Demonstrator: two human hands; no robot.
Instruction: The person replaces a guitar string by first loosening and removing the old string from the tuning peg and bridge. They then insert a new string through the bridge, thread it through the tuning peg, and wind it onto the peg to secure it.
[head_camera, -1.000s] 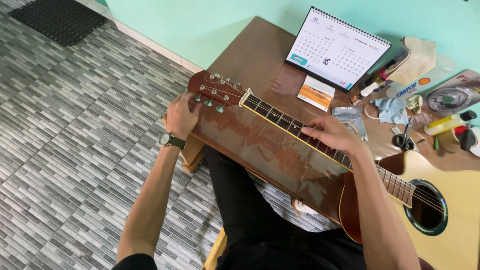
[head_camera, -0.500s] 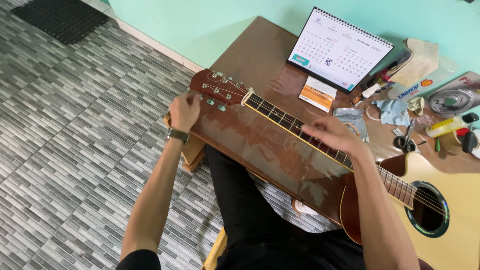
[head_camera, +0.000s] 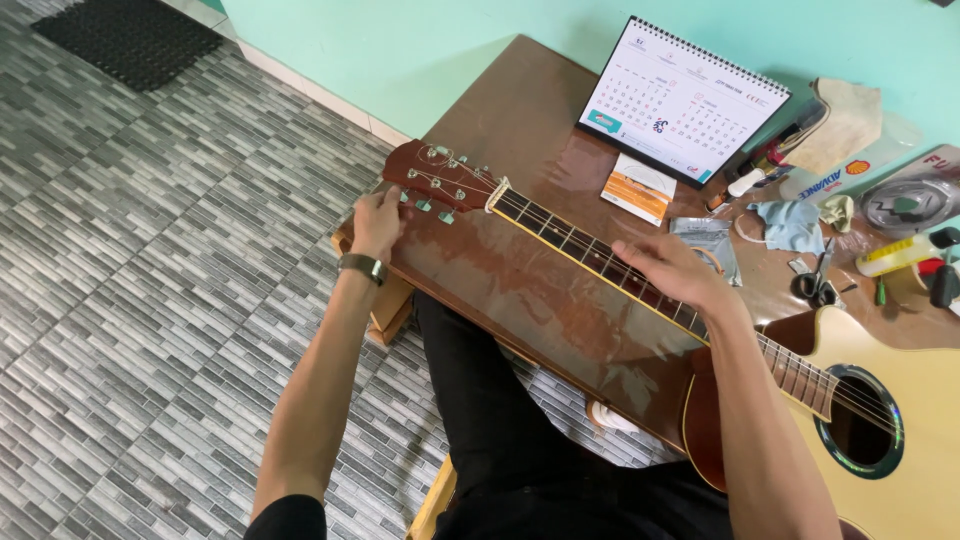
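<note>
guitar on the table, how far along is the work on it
Done: the guitar lies flat on the table, strings fitted up to the headstock. In hand: the left hand grips a tuning peg; the right hand rests on the fretboard. Left: whether it is in tune cannot be seen.

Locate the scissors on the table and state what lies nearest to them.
In the head view, the scissors lie at the right side of the brown table, just above the guitar body, below the blue cloth.
</note>
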